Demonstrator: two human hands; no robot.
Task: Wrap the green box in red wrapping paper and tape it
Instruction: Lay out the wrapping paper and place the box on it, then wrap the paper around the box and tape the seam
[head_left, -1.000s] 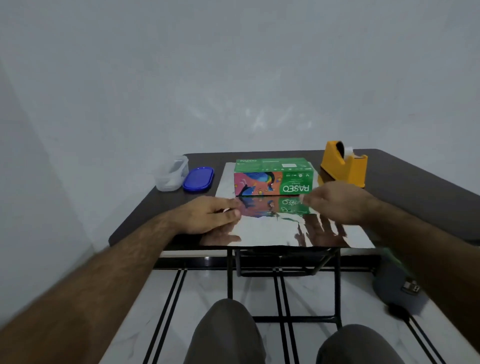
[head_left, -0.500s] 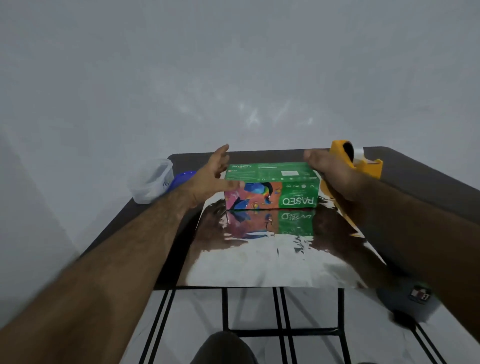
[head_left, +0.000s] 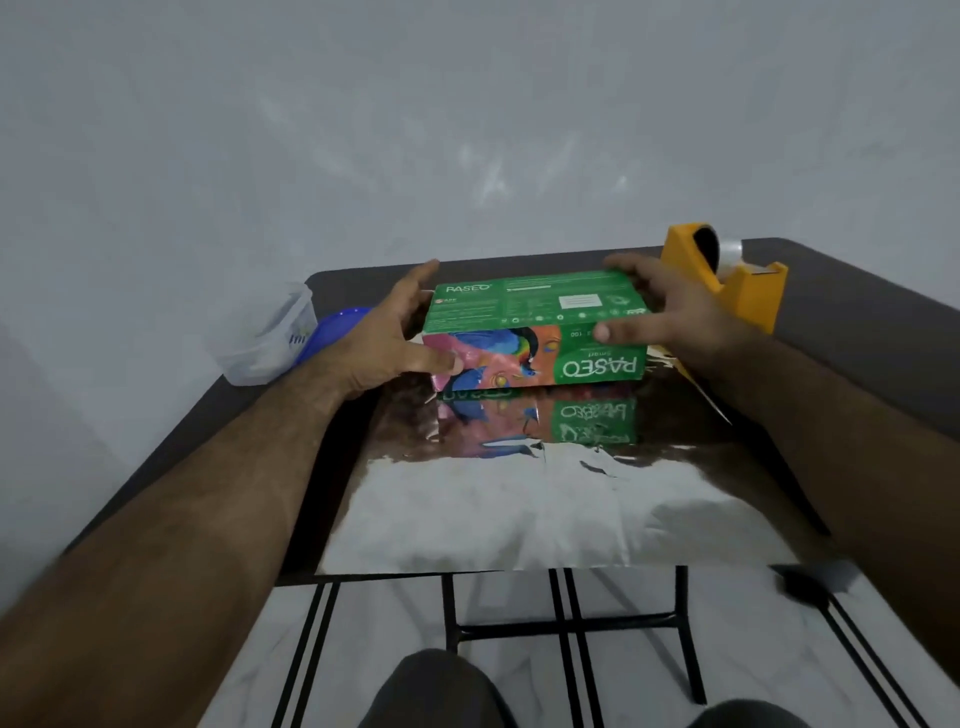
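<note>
The green tissue box (head_left: 535, 306), with a colourful bird on its front face, stands on the far part of a shiny sheet of wrapping paper (head_left: 545, 509) whose silver mirror side faces up. My left hand (head_left: 395, 332) grips the box's left end, thumb on the front face and fingers behind. At the box's right end my right hand (head_left: 670, 312) holds on, thumb across the front and fingers over the top back edge. A yellow tape dispenser (head_left: 737, 286) stands just right of the box.
A clear plastic container (head_left: 270, 338) and its blue lid (head_left: 332, 332) sit at the dark table's (head_left: 857, 322) far left. The sheet's near edge hangs over the table's front edge. My knees and a tiled floor show below.
Both hands left the paper's near part, reached forward and took the box by its two ends. The camera moved closer and tilted down.
</note>
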